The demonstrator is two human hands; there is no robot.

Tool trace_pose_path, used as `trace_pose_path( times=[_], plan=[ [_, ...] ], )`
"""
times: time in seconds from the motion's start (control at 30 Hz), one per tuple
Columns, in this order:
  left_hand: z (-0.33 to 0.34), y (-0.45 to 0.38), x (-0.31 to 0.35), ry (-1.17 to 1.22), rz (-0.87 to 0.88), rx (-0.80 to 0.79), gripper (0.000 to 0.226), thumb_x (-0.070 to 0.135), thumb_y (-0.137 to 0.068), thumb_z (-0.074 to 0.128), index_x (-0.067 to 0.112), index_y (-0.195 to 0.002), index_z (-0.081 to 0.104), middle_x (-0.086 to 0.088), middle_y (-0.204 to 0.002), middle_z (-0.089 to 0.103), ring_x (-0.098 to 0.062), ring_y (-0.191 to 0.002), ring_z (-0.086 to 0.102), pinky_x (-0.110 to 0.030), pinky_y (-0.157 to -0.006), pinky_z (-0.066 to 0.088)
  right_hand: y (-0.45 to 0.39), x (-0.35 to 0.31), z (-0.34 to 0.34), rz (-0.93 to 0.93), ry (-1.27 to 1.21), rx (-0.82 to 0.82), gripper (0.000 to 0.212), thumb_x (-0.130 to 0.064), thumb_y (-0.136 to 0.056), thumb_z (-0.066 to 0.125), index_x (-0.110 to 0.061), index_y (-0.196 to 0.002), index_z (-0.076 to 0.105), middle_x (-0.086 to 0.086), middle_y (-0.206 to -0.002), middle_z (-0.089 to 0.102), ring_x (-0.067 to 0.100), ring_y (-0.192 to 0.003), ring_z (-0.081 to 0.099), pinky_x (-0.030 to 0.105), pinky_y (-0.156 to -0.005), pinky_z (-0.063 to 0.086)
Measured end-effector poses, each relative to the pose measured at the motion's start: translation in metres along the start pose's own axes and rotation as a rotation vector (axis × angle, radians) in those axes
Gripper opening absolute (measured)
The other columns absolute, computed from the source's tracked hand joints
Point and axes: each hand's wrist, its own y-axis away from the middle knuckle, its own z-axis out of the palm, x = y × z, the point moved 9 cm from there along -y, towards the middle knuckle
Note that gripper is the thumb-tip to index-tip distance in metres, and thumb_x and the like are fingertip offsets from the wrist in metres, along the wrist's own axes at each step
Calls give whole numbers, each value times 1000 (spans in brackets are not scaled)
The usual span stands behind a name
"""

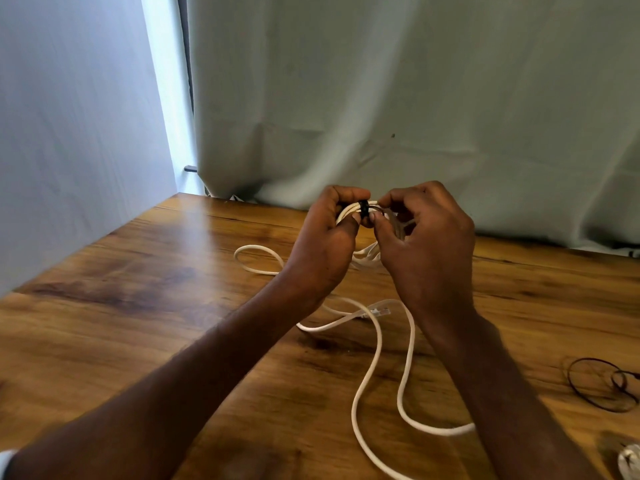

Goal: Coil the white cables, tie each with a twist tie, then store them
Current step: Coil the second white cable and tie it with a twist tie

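Note:
My left hand [329, 237] grips a coiled white cable [351, 208], held up above the wooden table [138, 306]. A black twist tie [363, 206] is wrapped around the coil's strands. My right hand [426, 244] pinches the tie's end between thumb and fingers right beside the left hand. Most of the coil is hidden behind both hands. A second white cable [375, 344] lies loose on the table beneath my arms, in wide loops, with its clear plug [379, 311] near the middle.
A thin black wire loop [602, 386] lies on the table at the right. Part of another white bundle [630, 459] shows at the bottom right corner. Pale curtains [415, 98] hang behind the table's far edge.

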Motion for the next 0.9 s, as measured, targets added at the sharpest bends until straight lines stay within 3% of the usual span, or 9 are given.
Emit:
trace_pose_path(
  times=[0.2, 0.37, 0.53, 0.63, 0.9],
  plan=[
    [5, 3, -1, 21, -32, -28, 31, -3, -104, 52, 9, -132, 61, -5, -118, 68, 1, -91, 63, -17, -75, 51, 3, -3, -5, -24, 59, 46, 17, -17, -92, 73, -9, -107, 75, 7, -105, 64, 22, -91, 63, 40, -72, 59],
    [7, 5, -1, -1, -19, -54, 31, -4, -104, 51, 7, -131, 61, -10, -122, 69, -13, -106, 68, -18, -77, 51, 0, 2, 6, -31, 49, -52, 18, -16, -94, 73, -9, -111, 74, 5, -107, 62, 22, -95, 63, 42, -77, 59],
    [3, 2, -2, 49, -61, -9, 31, -3, -104, 52, 9, -131, 61, -9, -119, 69, -9, -98, 66, -21, -80, 51, 2, 0, 1, -3, 73, -2, 22, -23, -92, 76, -12, -111, 74, 4, -110, 65, 21, -97, 63, 36, -77, 57],
    [0, 0, -9, 80, -100, 27, 31, -1, -105, 53, 14, -130, 63, -9, -120, 68, -5, -92, 61, -23, -81, 48, 4, 2, -2, 15, 129, 29, 20, -24, -90, 79, -12, -105, 76, 6, -107, 68, 22, -96, 63, 28, -73, 49],
    [5, 4, -8, 115, -121, 2, 34, -5, -103, 51, 11, -131, 62, -9, -119, 68, -1, -86, 63, -18, -73, 51, 8, -6, -4, -4, 213, 90, 15, -21, -92, 74, -11, -103, 74, 7, -108, 66, 23, -100, 56, 23, -74, 32]
  ],
)
